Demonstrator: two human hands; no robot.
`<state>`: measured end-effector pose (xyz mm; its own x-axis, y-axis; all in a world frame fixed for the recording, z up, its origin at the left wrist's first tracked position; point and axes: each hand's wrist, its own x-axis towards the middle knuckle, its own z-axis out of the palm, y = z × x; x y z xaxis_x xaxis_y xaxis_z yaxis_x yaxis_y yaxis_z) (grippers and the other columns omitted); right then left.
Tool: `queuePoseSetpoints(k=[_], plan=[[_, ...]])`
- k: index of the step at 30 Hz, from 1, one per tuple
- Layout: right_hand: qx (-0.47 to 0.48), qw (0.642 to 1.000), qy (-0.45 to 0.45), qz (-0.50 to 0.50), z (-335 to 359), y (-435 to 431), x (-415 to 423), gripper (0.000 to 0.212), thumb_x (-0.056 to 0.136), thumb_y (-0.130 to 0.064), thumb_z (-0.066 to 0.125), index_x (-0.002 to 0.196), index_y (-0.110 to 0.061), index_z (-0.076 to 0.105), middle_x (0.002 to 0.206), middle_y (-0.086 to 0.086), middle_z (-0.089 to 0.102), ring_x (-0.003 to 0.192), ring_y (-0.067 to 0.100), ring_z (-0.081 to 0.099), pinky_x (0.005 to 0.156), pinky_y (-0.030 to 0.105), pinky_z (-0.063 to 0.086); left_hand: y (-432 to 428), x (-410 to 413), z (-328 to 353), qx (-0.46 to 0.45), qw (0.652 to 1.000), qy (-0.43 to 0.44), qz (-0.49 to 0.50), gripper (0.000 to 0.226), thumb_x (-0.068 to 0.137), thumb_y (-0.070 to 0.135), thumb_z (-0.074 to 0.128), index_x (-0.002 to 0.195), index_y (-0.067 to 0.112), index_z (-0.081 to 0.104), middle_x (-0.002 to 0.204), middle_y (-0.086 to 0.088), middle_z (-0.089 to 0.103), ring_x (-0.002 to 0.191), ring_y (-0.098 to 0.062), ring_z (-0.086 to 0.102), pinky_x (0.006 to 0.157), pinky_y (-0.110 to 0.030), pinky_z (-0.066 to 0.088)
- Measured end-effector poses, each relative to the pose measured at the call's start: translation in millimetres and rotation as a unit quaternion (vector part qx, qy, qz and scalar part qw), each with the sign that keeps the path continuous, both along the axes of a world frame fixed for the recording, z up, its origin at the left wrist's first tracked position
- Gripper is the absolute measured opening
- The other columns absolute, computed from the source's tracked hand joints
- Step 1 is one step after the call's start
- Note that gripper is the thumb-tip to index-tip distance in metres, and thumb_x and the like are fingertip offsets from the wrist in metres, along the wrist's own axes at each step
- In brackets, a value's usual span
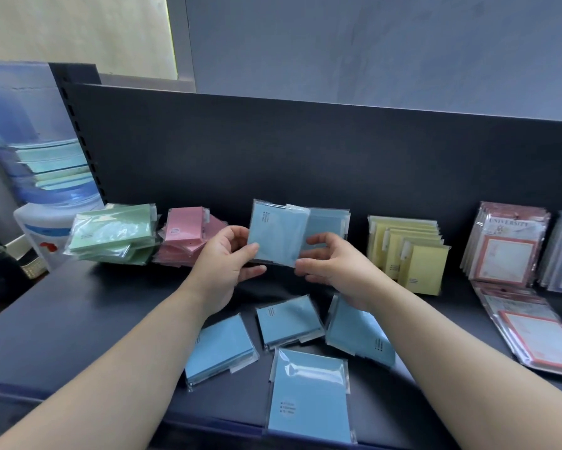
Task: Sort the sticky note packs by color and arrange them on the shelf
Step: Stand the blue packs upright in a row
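Four loose packs (pixel 308 394), all blue, lie at the shelf (pixel 78 319) front. Above them, the left hand (pixel 227 264) and right hand (pixel 334 267) pinch one blue pack (pixel 278 235) by its edges, between the pink stack (pixel 185 235) and yellow stack (pixel 412 251).

Dim, soft light, brightest at wall upper left; faint shadows under packs on the dark shelf (pixel 78 319). Glare streaks on wrap of front blue pack (pixel 310 394). Water dispenser (pixel 46 222) at left edge blurred, w/ wide-angle bending twd edges.
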<state>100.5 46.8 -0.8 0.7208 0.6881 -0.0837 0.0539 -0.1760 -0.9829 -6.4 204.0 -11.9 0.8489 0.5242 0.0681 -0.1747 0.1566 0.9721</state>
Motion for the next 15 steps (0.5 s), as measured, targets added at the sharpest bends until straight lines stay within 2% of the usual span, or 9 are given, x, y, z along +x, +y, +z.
queuePoseSetpoints(k=[3, 6, 9, 11, 13, 15], plan=[[0.048, 0.999, 0.014, 0.019, 2, 2, -1, 0.023, 0.088, -0.002, 0.062, 0.105, -0.016, 0.058, 0.100, 0.007, 0.070, 0.092, 0.020, 0.069, 0.084, 0.033, 0.055, -6, -1, -2, 0.031, 0.997, 0.031, -0.064, 0.013, 0.094, 0.000, 0.050, 0.099, 0.011, 0.053, 0.094, -0.002, 0.066, 0.085, -0.013, 0.066, 0.065, -0.024, 0.056], [0.046, 0.994, -0.092, -0.023, 10, -1, 7, 0.021, 0.090, -0.005, 0.059, 0.106, -0.020, 0.060, 0.101, 0.002, 0.072, 0.094, 0.017, 0.069, 0.085, 0.037, 0.056, -6, -2, -5, 0.093, 0.991, 0.070, -0.064, 0.016, 0.092, 0.002, 0.056, 0.104, 0.012, 0.054, 0.096, -0.006, 0.066, 0.088, -0.017, 0.066, 0.073, -0.030, 0.054], [-0.055, 0.959, -0.268, -0.078, 18, -9, 25, 0.025, 0.090, -0.014, 0.060, 0.113, -0.023, 0.056, 0.100, -0.006, 0.068, 0.090, 0.013, 0.065, 0.079, 0.030, 0.052, 0, -3, -9, 0.266, 0.955, 0.132, -0.010, 0.021, 0.089, 0.015, 0.064, 0.107, 0.021, 0.056, 0.095, 0.001, 0.066, 0.088, -0.016, 0.064, 0.075, -0.028, 0.053], [-0.156, 0.919, -0.355, -0.075, 19, -12, 35, 0.030, 0.089, -0.019, 0.061, 0.116, -0.022, 0.049, 0.095, -0.005, 0.061, 0.081, 0.014, 0.056, 0.069, 0.024, 0.038, 2, -4, -10, 0.370, 0.914, 0.166, -0.022, 0.023, 0.086, 0.025, 0.068, 0.107, 0.026, 0.058, 0.094, 0.008, 0.066, 0.087, -0.012, 0.063, 0.078, -0.025, 0.051], [-0.220, 0.883, -0.409, -0.063, 20, -11, 40, 0.028, 0.089, -0.022, 0.061, 0.113, -0.021, 0.048, 0.094, -0.001, 0.058, 0.078, 0.016, 0.047, 0.065, 0.023, 0.030, 0, -6, -10, 0.432, 0.878, 0.193, -0.068, 0.024, 0.084, 0.032, 0.069, 0.106, 0.028, 0.059, 0.093, 0.012, 0.065, 0.087, -0.008, 0.062, 0.081, -0.022, 0.050], [-0.247, 0.861, -0.442, -0.049, 24, -7, 41, 0.025, 0.090, -0.022, 0.059, 0.114, -0.021, 0.053, 0.103, 0.002, 0.061, 0.080, 0.017, 0.047, 0.067, 0.024, 0.032, -3, -7, -9, 0.464, 0.856, 0.203, -0.105, 0.026, 0.082, 0.038, 0.070, 0.105, 0.028, 0.061, 0.090, 0.013, 0.064, 0.086, -0.007, 0.061, 0.079, -0.021, 0.050]])
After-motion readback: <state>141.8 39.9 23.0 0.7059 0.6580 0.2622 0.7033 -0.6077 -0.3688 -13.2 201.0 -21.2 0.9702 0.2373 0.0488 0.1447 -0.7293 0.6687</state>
